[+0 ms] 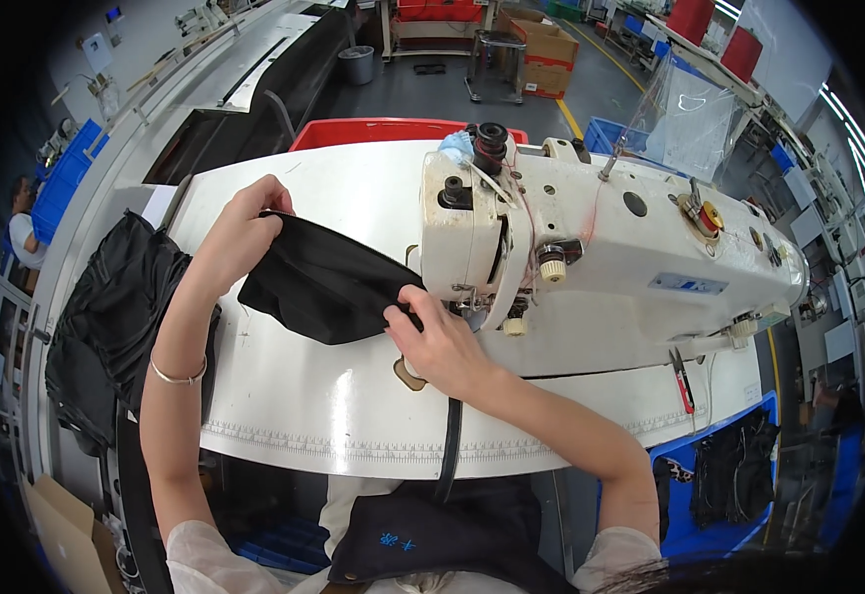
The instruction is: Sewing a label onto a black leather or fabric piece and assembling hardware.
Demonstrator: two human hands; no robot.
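A piece of black fabric is stretched between my hands over the white table, left of the sewing machine. My left hand pinches its upper left corner, raised off the table. Close beside the needle area, my right hand grips the fabric's right end between thumb and fingers. The needle itself is hidden behind the machine head and my fingers. A narrow black strip hangs from under my right wrist over the table's front edge.
Gathered black fabric pieces pile at the table's left. Red-handled thread snips lie on the right, by the ruler strip. A blue bin with black pieces stands lower right; a red bin is behind the table.
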